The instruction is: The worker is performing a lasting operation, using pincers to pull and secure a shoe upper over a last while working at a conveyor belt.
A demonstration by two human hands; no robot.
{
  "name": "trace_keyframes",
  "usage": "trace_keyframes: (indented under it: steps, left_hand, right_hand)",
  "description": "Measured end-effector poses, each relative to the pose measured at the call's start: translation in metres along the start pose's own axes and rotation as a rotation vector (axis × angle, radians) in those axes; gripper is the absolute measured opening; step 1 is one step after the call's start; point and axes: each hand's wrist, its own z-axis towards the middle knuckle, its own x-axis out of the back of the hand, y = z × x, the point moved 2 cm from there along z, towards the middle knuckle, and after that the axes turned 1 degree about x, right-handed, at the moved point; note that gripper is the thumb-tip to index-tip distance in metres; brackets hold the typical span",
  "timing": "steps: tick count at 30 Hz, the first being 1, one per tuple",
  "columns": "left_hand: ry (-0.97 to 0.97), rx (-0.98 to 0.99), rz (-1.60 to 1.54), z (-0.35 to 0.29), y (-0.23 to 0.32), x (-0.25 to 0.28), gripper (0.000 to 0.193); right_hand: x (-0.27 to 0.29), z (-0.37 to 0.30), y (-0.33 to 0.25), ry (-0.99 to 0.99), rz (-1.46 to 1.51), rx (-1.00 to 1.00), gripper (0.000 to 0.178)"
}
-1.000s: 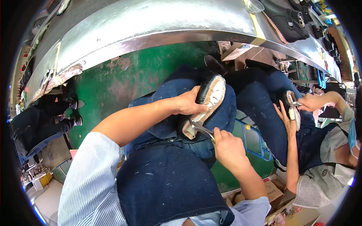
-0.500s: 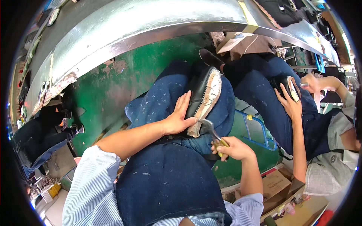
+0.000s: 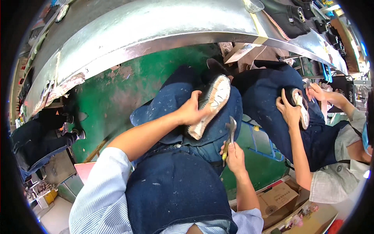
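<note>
A black shoe upper (image 3: 216,99) rests sole up on my lap, its pale underside edged with a toothed, gathered margin. My left hand (image 3: 191,111) is closed round its left side, the thumb across the underside. Lower right of the shoe, my right hand (image 3: 235,159) grips lasting pliers (image 3: 231,130) with yellow-green handles. Their curved metal head points up, apart from the shoe. What lies under the shoe is hidden.
A metal-topped bench (image 3: 156,25) curves across the front, with a black shoe (image 3: 286,17) on it. Close on my right a co-worker holds another shoe (image 3: 300,107). A blue metal frame (image 3: 265,150) and a cardboard box (image 3: 276,199) stand between and below us.
The pliers have come away from the shoe's lower end and turned head up. My left hand has gone from lying flat along the shoe to gripping round it, and the shoe has tilted.
</note>
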Motion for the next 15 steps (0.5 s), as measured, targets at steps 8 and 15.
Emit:
trace_keyframes:
  steps: [8, 15]
  left_hand:
    - [-0.363, 0.205, -1.501, -0.025, 0.017, 0.035, 0.059]
    - [-0.612, 0.361, -1.810, -0.018, -0.007, 0.003, 0.062]
  right_hand:
    - [-0.001, -0.033, -0.048, -0.096, -0.919, 0.160, 0.033]
    - [-0.045, 0.041, -0.060, 0.118, -0.420, 0.586, 0.053]
